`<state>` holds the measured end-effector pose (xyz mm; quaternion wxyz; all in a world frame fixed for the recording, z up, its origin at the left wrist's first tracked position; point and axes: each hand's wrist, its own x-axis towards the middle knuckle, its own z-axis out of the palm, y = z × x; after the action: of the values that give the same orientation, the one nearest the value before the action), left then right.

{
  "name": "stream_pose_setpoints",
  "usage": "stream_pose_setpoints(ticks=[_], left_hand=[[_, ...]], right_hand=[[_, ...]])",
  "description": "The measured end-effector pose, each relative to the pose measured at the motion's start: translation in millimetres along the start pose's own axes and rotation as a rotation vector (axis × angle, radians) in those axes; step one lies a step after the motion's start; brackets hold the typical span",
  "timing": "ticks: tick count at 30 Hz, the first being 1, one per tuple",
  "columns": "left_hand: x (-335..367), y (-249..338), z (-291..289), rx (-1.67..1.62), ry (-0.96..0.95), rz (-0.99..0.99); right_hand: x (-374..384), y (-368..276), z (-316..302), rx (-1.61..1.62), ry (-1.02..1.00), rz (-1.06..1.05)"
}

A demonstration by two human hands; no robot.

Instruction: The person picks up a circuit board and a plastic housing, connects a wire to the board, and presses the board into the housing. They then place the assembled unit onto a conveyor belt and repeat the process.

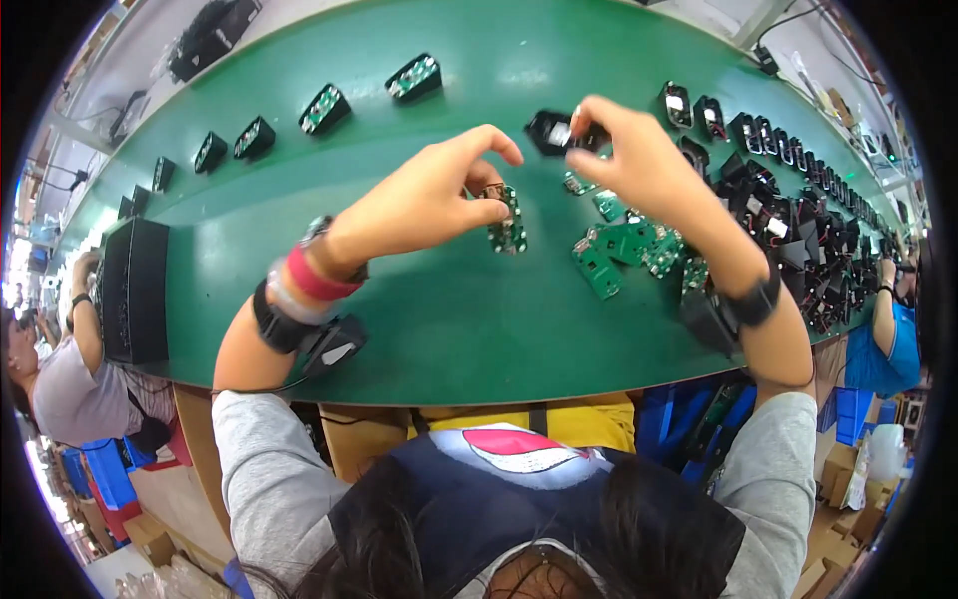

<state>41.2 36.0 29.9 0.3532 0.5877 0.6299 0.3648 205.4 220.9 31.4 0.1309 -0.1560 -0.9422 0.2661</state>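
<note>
My left hand (pixel 429 195) is closed on a small green circuit board (pixel 514 230), pinched between thumb and fingers and hanging upright over the table's middle. My right hand (pixel 644 155) has its thumb and a finger around the right end of a black plastic housing (pixel 547 132) with a pale patch inside; the fingertips are slightly blurred. Beneath my right forearm lies a loose pile of green circuit boards (pixel 599 265), partly hidden by the wrist.
A heap of black housings with wires (pixel 798 235) covers the table's right side, with rows of housings (pixel 766 138) behind. Several housings fitted with green boards (pixel 324 108) line the far left. A black box (pixel 137 290) stands left. Co-workers sit at both sides.
</note>
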Motion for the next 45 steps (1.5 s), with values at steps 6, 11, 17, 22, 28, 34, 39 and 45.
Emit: stream_pose_setpoints(ticks=[6, 11, 17, 22, 28, 34, 39, 45], left_hand=[[-46.9, 2.4, 10.1, -0.418, 0.074, -0.146], [-40.6, -12.2, 9.5, -0.383, 0.127, -0.181], [11.5, -18.9, 11.8, -0.446, -0.081, 0.003], [30.5, -20.1, 14.8, -0.405, -0.191, -0.068], [39.4, -27.9, 13.3, -0.324, -0.288, -0.131], [33.9, -30.9, 12.8, -0.387, -0.285, -0.156], [20.2, -36.1, 19.8, -0.386, -0.107, -0.274], [3.5, -42.0, 20.6, -0.332, -0.199, -0.267]], right_hand=[[-55.0, -31.3, 66.6, 0.21, 0.009, -0.252], [-72.1, -37.3, 61.5, 0.195, 0.172, -0.045], [-69.6, -50.0, 80.5, 0.551, 0.089, 0.243], [-66.2, -35.0, 80.4, 0.741, -0.085, 0.406], [-66.7, -27.4, 84.5, 0.888, -0.053, 0.271], [-60.3, -22.3, 82.7, 1.054, -0.009, 0.268], [-57.6, -26.5, 73.5, 1.183, -0.156, 0.509], [-73.1, -39.3, 76.6, 0.795, 0.05, 0.248]])
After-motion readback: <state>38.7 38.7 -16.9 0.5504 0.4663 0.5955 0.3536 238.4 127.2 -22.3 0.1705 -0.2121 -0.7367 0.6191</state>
